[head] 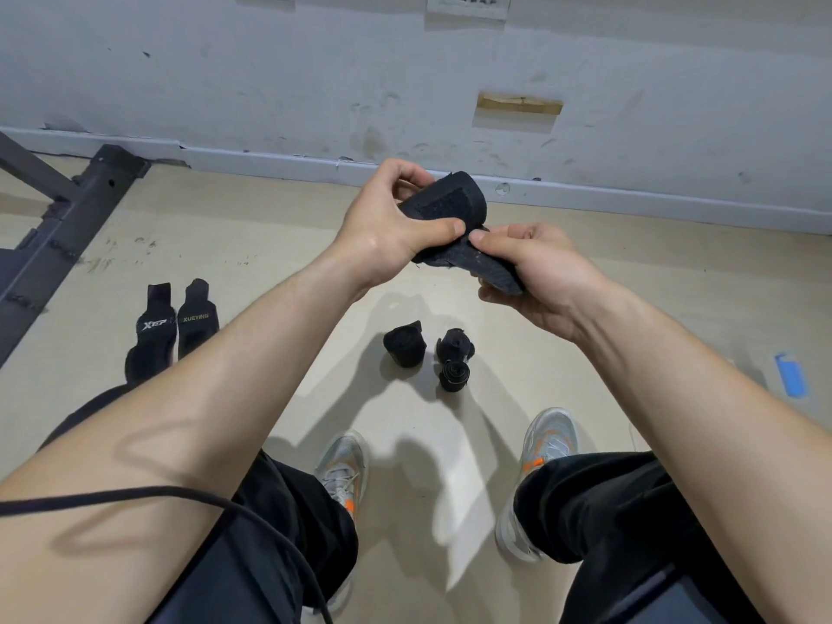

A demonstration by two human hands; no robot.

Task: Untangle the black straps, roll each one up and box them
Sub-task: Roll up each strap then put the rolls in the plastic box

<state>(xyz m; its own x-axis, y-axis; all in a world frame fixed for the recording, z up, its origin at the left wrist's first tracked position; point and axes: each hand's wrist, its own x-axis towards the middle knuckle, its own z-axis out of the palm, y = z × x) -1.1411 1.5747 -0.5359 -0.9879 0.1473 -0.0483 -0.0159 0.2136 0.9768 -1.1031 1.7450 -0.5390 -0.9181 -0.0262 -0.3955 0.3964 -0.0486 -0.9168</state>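
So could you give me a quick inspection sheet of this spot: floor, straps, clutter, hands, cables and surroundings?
Surface: beige floor, scuffed near the metal frame.
Job's things: black strap partly rolled, held in both hands; three rolled straps on the floor ahead of the shoes; two flat straps side by side at left; no box seen.
Clutter: blue tape on the floor at right.
Hands: left hand grips the roll; right hand pinches the loose tail.
Cables: black cable crosses the left forearm and lap.
Surroundings: marked white wall; dark metal frame at left.
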